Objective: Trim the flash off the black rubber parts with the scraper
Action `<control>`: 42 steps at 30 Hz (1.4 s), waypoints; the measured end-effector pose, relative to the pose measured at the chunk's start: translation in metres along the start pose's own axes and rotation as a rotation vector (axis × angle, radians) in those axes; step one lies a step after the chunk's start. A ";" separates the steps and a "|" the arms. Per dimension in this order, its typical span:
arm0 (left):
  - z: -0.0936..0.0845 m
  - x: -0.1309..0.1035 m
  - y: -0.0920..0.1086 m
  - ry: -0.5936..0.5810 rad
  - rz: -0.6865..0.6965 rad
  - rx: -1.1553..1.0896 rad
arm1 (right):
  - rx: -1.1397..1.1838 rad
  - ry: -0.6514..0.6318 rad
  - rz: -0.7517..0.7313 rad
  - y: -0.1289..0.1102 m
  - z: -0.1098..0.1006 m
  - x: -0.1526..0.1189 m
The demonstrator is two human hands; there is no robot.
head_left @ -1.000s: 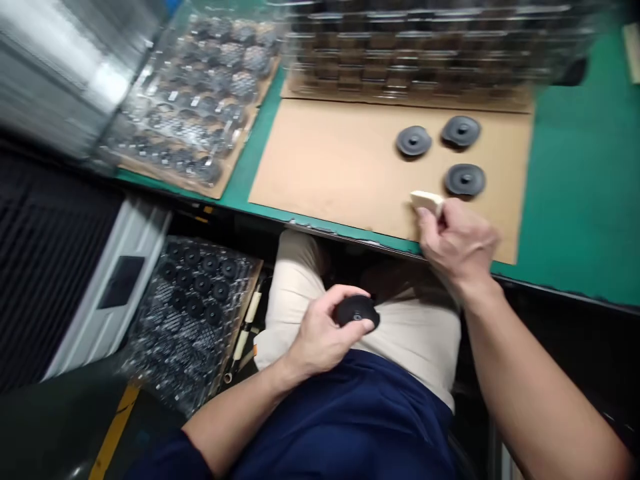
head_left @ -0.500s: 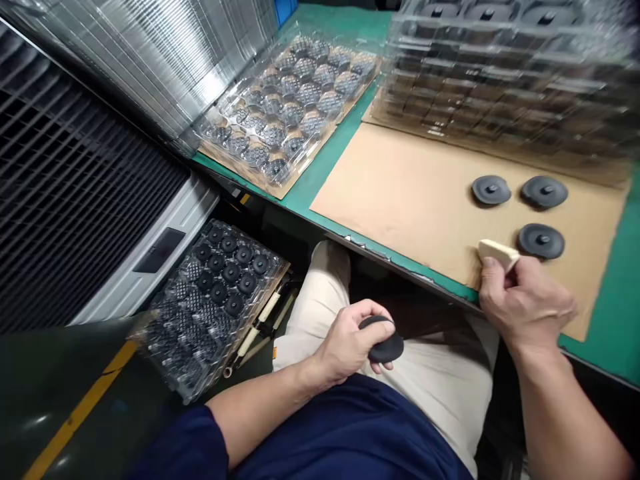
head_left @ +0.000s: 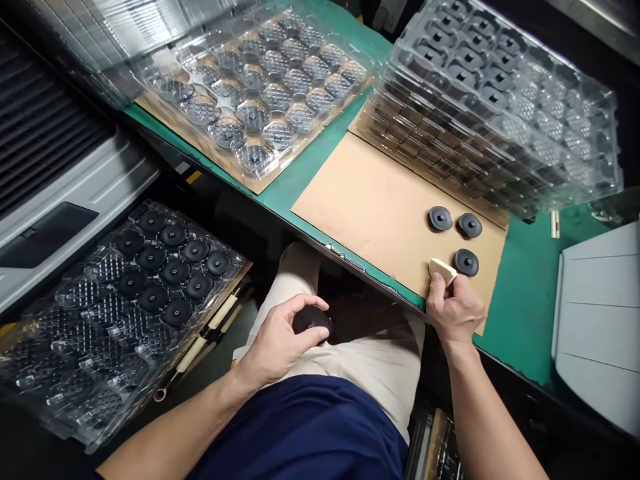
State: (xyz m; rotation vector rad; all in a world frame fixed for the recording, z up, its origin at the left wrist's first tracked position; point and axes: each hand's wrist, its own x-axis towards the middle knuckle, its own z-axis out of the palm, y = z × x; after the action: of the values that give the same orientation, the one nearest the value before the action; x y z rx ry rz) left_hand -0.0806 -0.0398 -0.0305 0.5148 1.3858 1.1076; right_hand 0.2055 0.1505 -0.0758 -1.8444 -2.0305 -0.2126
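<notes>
My left hand point(head_left: 273, 340) is closed around the rim of a black, rounded disc-shaped part point(head_left: 311, 321), held above my lap. In my right hand point(head_left: 459, 310) is a flat cream-coloured block point(head_left: 442, 270), gripped between thumb and fingers over the near edge of a cardboard sheet point(head_left: 360, 197). Beside that block lies a similar black part point(head_left: 466, 263) with a small knob in its centre. Two more sit just behind it, one black part point(head_left: 440, 219) to the left and another point(head_left: 469, 225) to the right. The undersides of the parts are hidden.
A tall stack of clear plastic trays point(head_left: 500, 113) stands behind the cardboard. Another clear tray point(head_left: 260, 100) lies on the green table point(head_left: 295, 173) at left. Lower left, a tray point(head_left: 120, 313) holds several black parts. A white casing point(head_left: 600, 320) stands at right.
The view has swung right, bringing the tray stack and white casing into sight. My left hand has tilted the black part and spread its grip. My right hand keeps the cream block.
</notes>
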 end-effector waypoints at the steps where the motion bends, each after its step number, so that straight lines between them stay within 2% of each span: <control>1: -0.003 0.000 -0.001 0.012 -0.003 0.013 | -0.010 -0.001 0.004 -0.001 0.000 0.000; 3: -0.006 0.000 -0.004 0.014 -0.055 -0.084 | -0.023 -0.001 0.007 -0.002 -0.001 0.000; 6: -0.010 0.002 -0.004 0.008 -0.141 -0.402 | -0.043 -0.003 0.000 -0.005 -0.003 0.000; 9: -0.017 0.006 -0.001 0.042 -0.159 -0.618 | -0.078 0.004 -0.008 -0.007 -0.004 0.000; 20: -0.056 0.007 0.006 0.037 -0.137 -0.795 | -0.167 0.033 -0.026 0.004 0.000 -0.001; 23: -0.065 0.009 0.004 0.060 -0.103 -0.721 | -0.184 0.032 -0.034 0.009 0.002 0.000; 25: -0.068 0.009 0.001 0.109 -0.032 -0.580 | -0.186 0.024 -0.030 0.011 0.002 0.000; 26: -0.069 0.008 -0.002 0.168 0.026 -0.481 | -0.188 0.022 -0.027 0.012 0.002 0.000; 29: -0.070 -0.001 -0.009 0.457 0.227 -0.198 | -0.201 0.028 -0.016 0.011 0.001 0.000; 31: -0.074 -0.009 -0.014 0.574 0.325 -0.124 | -0.208 0.028 -0.009 0.009 0.001 -0.001; 33: -0.081 -0.016 -0.020 0.564 0.383 -0.109 | -0.211 0.024 -0.003 0.008 0.000 -0.001; 35: -0.093 -0.021 -0.029 0.491 0.428 -0.052 | -0.213 0.019 -0.002 0.008 0.000 0.000; 39: -0.117 -0.025 -0.050 0.370 0.580 0.219 | -0.218 0.025 0.002 0.009 0.000 0.001; 42: -0.125 -0.023 -0.059 0.366 0.711 0.407 | -0.210 0.028 0.002 0.010 0.000 0.001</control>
State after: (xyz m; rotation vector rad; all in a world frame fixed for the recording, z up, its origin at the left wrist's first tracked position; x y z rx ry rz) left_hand -0.1747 -0.1233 -0.0912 1.2113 1.8272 1.5406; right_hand 0.2152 0.1525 -0.0772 -1.9531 -2.0549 -0.4639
